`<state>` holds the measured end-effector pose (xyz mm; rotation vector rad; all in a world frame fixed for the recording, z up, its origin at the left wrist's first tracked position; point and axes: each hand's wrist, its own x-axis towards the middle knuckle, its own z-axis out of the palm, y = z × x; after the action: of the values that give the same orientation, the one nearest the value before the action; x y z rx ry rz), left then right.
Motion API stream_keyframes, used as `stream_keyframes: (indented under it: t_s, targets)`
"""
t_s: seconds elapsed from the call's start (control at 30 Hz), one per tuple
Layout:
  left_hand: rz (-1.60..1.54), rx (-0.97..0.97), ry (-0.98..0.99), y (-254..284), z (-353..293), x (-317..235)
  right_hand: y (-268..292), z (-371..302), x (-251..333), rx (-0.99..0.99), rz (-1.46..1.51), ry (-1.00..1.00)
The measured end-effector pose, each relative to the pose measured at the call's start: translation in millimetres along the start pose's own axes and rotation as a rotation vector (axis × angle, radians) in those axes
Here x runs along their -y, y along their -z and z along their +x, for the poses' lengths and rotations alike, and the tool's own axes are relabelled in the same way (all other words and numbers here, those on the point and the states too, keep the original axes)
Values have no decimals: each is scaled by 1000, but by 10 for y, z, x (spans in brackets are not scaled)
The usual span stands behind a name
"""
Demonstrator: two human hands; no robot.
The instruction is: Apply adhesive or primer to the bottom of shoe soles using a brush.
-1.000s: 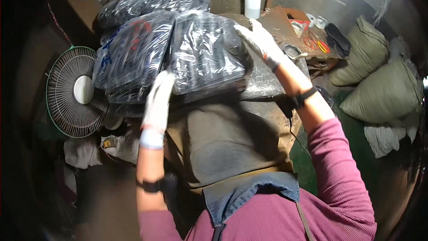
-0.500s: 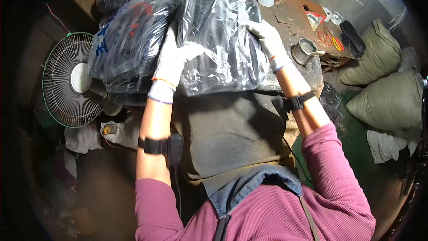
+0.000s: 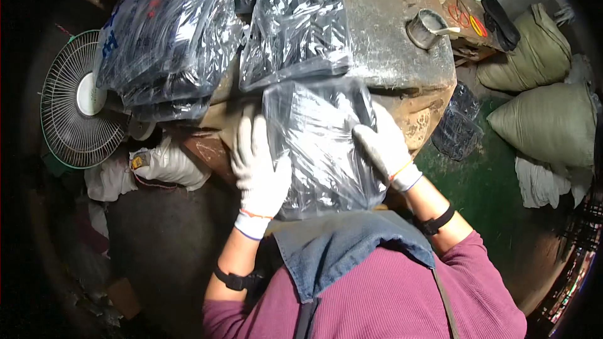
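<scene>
A clear-plastic-wrapped dark package (image 3: 323, 150) is between my gloved hands, close to my body at the table's near edge. My left hand (image 3: 259, 163) presses along its left side. On its right side, my right hand (image 3: 384, 144) has the thumb over the top face and the fingers down the edge. Just beyond lies another wrapped dark package (image 3: 295, 31), flat on the worktable (image 3: 396, 63). To the left of it rises a stack of similar wrapped packages (image 3: 169, 37), with coloured printing on the upper one.
A round fan (image 3: 88, 97) stands left of the stack. On the table's right are a metal can (image 3: 427, 30) with a light-handled tool, orange-handled scissors (image 3: 477, 26) and a black shoe sole (image 3: 499, 22). Green sacks (image 3: 546, 125) and a plastic-wrapped bundle (image 3: 457, 122) rest on the right-hand floor.
Both hands have come back toward my body from the table, bringing the wrapped package with them. The flat package beyond it now shows, and the white bottle has left the view.
</scene>
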<state>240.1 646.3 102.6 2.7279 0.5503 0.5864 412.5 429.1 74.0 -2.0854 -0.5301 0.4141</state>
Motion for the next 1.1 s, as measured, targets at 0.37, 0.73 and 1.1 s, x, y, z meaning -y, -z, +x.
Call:
stream_keyframes:
  t_s: [0.37,0.73,1.1]
  targets:
    - [285,256,-290,-643,973,-562,13,1248,-110,61,95,210]
    - [49,211,-457,-716,957,-472,-54,963,-220,-73,307,151]
    - [-299,505,-502,489,-54,-375,69,983,-212,-82,-149,268]
